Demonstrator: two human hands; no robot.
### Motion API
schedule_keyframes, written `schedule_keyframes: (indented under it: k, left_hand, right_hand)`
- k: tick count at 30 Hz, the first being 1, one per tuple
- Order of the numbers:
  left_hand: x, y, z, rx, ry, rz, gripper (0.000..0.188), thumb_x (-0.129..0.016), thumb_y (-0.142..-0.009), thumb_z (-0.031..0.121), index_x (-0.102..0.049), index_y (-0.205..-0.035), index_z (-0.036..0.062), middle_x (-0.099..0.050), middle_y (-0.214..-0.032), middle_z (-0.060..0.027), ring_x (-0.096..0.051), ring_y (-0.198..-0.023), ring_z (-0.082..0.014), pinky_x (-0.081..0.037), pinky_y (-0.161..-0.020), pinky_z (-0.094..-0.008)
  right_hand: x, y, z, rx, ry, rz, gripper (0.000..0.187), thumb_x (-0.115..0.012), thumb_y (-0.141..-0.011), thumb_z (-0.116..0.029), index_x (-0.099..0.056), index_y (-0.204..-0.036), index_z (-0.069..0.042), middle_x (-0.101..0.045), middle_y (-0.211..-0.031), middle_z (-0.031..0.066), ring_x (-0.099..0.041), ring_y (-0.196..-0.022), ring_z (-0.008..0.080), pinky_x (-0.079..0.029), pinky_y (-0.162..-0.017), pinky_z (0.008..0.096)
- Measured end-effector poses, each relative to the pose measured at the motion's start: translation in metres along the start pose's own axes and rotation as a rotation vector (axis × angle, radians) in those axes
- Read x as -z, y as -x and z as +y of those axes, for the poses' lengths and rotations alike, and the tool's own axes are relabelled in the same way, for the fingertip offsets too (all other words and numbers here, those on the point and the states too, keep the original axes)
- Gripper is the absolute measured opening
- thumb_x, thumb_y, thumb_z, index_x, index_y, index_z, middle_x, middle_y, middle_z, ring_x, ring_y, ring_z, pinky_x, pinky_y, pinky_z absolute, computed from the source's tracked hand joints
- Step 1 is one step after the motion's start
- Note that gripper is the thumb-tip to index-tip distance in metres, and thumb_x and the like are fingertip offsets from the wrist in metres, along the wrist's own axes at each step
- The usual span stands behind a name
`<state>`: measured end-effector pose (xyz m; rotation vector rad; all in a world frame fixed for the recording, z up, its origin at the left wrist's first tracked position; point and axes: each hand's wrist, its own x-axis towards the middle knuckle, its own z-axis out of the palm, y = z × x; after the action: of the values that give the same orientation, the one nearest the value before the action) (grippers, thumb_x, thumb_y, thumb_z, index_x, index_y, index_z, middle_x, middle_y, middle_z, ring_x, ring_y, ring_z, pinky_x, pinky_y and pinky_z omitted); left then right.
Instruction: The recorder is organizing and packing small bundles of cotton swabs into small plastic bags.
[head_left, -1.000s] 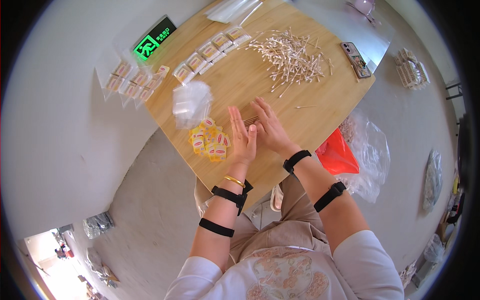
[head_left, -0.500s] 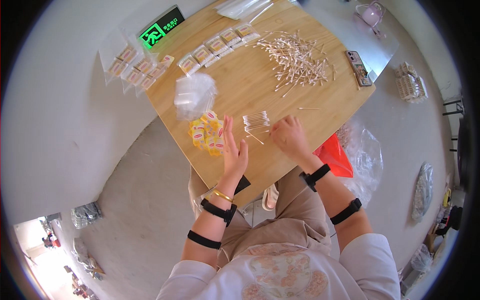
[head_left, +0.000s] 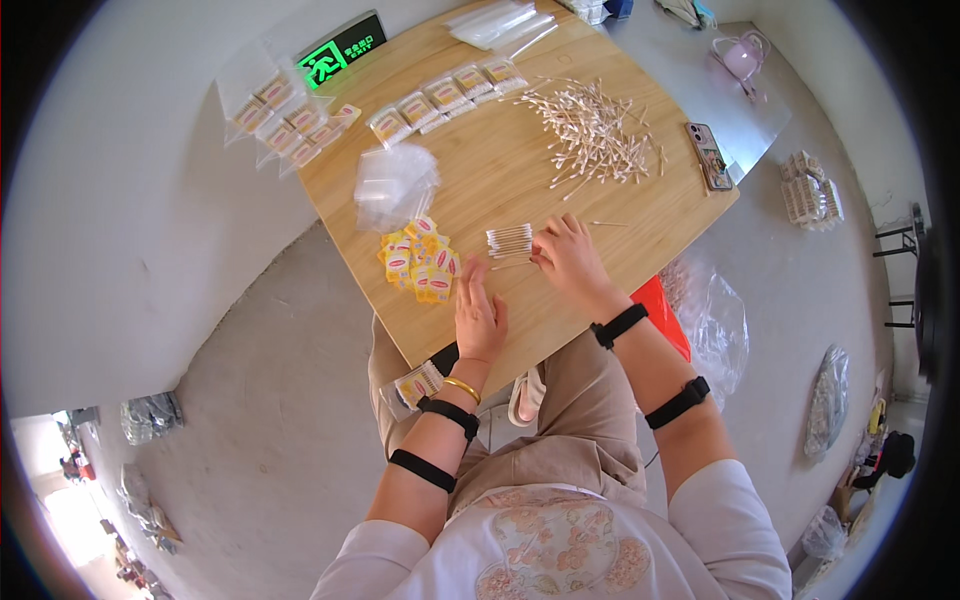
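On the wooden table, a small side-by-side row of cotton swabs (head_left: 509, 240) lies between my hands. My right hand (head_left: 573, 260) is at the row's right end, fingers bent and drawn together at the swab tips; what they pinch, if anything, is hidden. One loose cotton swab (head_left: 512, 265) lies slantwise just below the row. My left hand (head_left: 480, 318) is open at the row's lower left, thumb apart from the fingers and nothing visible in it. Its fingertips are beside a pile of yellow-and-white printed cards (head_left: 420, 262).
Clear plastic bags (head_left: 398, 188) lie left of centre. Filled swab packs (head_left: 445, 96) line the far left; more packs (head_left: 290, 120) sit at the left edge. A heap of loose swabs (head_left: 597, 135) and a phone (head_left: 708, 157) are on the right. A red bag (head_left: 664, 315) hangs below.
My right hand has moved left and slightly up to the row's end. My left hand has lowered, its fingers tipping toward the table. The loose swab now lies closer under the row.
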<state>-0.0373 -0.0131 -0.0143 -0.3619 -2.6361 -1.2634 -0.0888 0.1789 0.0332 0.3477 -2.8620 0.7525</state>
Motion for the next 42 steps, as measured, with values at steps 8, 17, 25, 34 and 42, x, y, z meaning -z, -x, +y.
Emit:
schedule_keyframes:
  k: [8,17,25,34,42]
  left_hand:
    - [-0.002,-0.001,0.004,0.018,-0.084,-0.04,0.051,-0.055,-0.085,0.006,-0.045,-0.134,0.003,-0.043,-0.143,-0.0207,-0.042,-0.132,-0.0422,-0.036,-0.111,-0.0494]
    - [-0.005,-0.003,0.002,-0.063,-0.184,-0.042,0.046,-0.057,-0.084,0.007,-0.051,-0.129,0.0053,-0.044,-0.142,-0.0176,-0.042,-0.132,-0.0401,-0.034,-0.113,-0.0511]
    - [-0.004,-0.003,0.003,-0.061,-0.225,-0.051,0.048,-0.058,-0.084,0.009,-0.052,-0.131,0.0098,-0.043,-0.143,-0.0141,-0.041,-0.134,-0.0379,-0.033,-0.115,-0.0501]
    - [-0.005,-0.003,0.004,-0.044,-0.232,-0.068,0.048,-0.058,-0.084,0.01,-0.053,-0.132,0.0105,-0.043,-0.143,-0.0132,-0.04,-0.135,-0.0366,-0.032,-0.116,-0.0503]
    - [-0.005,-0.003,0.004,-0.037,-0.235,-0.062,0.049,-0.058,-0.083,0.01,-0.053,-0.132,0.0113,-0.044,-0.143,-0.0131,-0.04,-0.135,-0.036,-0.031,-0.116,-0.05]
  right_hand:
    - [-0.002,-0.016,0.001,0.161,0.013,-0.089,0.009,-0.074,-0.077,-0.011,-0.068,-0.083,-0.009,-0.058,-0.093,0.0041,-0.054,-0.1,0.0256,-0.045,-0.087,0.0397]
    - [-0.016,-0.015,-0.003,0.137,-0.045,-0.028,0.009,-0.068,-0.079,-0.006,-0.07,-0.085,-0.011,-0.059,-0.093,0.0033,-0.055,-0.099,0.0254,-0.045,-0.087,0.0403]
    - [-0.024,-0.014,-0.005,0.152,-0.019,-0.03,0.011,-0.065,-0.078,-0.003,-0.07,-0.084,-0.011,-0.059,-0.092,0.0035,-0.055,-0.097,0.0254,-0.045,-0.085,0.0397]
    - [-0.022,-0.018,-0.004,0.134,-0.014,-0.022,0.015,-0.065,-0.079,-0.003,-0.069,-0.089,-0.012,-0.058,-0.092,0.0056,-0.054,-0.097,0.0282,-0.045,-0.085,0.0408]
    - [-0.025,-0.019,-0.004,0.135,-0.005,-0.039,0.015,-0.064,-0.079,-0.002,-0.069,-0.089,-0.012,-0.058,-0.092,0.0065,-0.055,-0.096,0.0289,-0.045,-0.086,0.0415]
